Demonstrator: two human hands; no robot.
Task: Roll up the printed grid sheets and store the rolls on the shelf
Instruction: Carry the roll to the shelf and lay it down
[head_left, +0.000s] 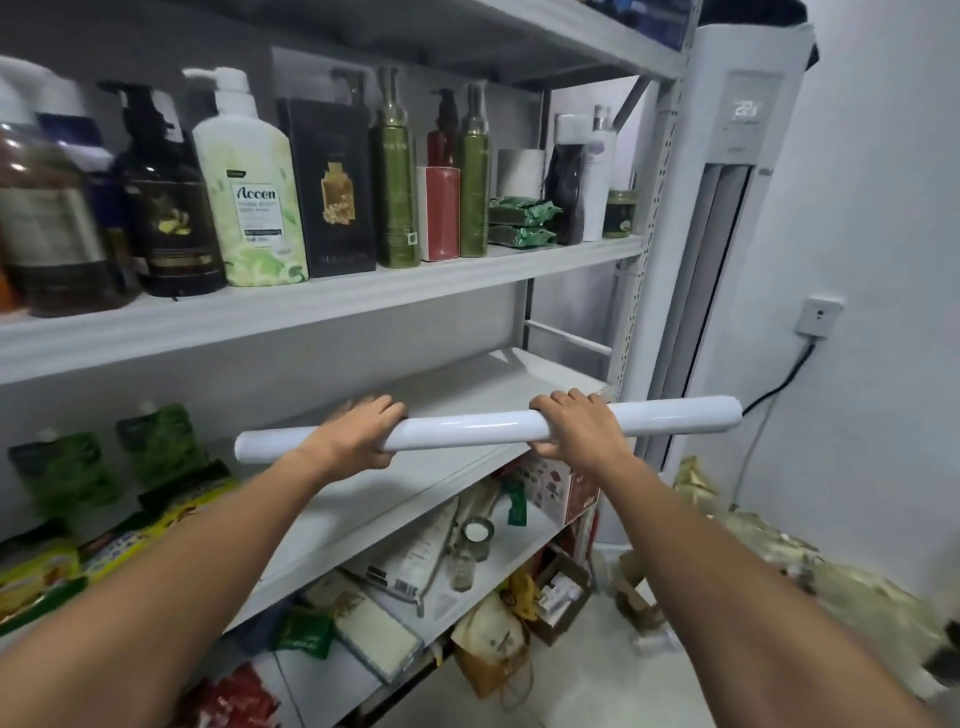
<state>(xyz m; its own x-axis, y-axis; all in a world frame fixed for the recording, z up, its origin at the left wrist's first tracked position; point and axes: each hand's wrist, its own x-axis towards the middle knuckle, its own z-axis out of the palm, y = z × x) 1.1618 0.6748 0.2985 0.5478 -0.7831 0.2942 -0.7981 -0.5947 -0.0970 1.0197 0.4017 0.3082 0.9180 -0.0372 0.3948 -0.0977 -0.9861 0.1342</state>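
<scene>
Mid-frame, the left hand (358, 434) and right hand (574, 426) are gripping a white roll (467, 430), fingers closed, before the shelf (457, 384).

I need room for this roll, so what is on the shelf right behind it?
Behind the roll, the shelf board looks bare; green pouches stand further left. The hands and roll hide a strip of it.

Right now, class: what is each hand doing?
Left hand: closed around the rolled white paper sheet.
Right hand: closed around the same roll.
</scene>
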